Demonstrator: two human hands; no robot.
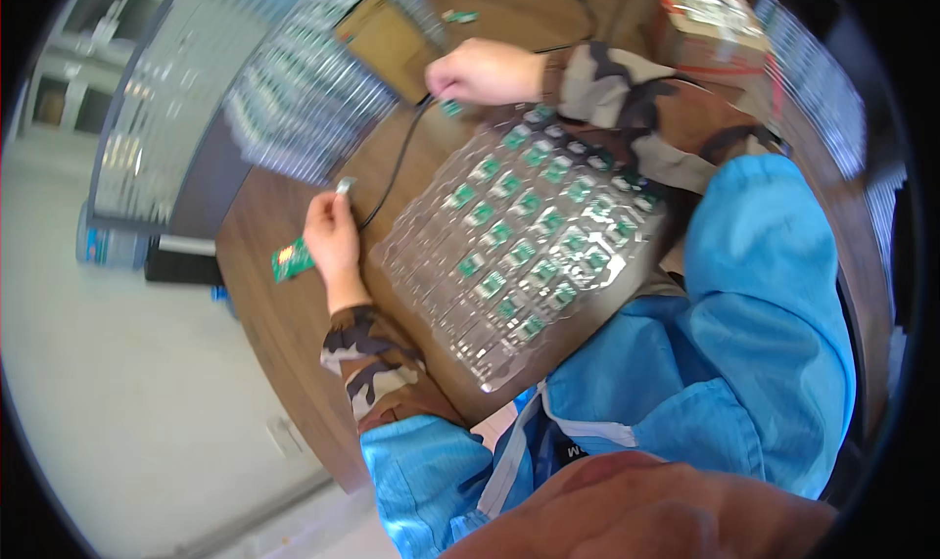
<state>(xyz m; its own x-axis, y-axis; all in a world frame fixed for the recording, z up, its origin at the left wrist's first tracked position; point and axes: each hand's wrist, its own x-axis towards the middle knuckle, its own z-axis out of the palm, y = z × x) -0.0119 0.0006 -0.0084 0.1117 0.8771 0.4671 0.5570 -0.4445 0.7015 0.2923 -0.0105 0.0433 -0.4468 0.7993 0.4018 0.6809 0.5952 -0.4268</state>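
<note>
My left hand (333,236) is closed in a pinch at the left of the desk. A small whitish piece (345,185) sticks up from its fingertips; its kind is too small to tell. Beside that hand lies a green circuit board (292,259). Farther off, my right hand (485,72) is closed, slightly blurred, with a small green circuit board (450,108) at its fingertips. A clear plastic blister tray (416,256) rests in front of me, with small green boards in many pockets and bare pockets toward its left and near side. A black cable (397,163) runs between my hands.
Stacked clear trays (294,109) with green boards stand at the far left, a brown cardboard piece (387,45) on them. More small boards (459,17) lie at the back. A cardboard box (710,40) sits back right. A partition screen (162,118) borders the wooden desk (264,207).
</note>
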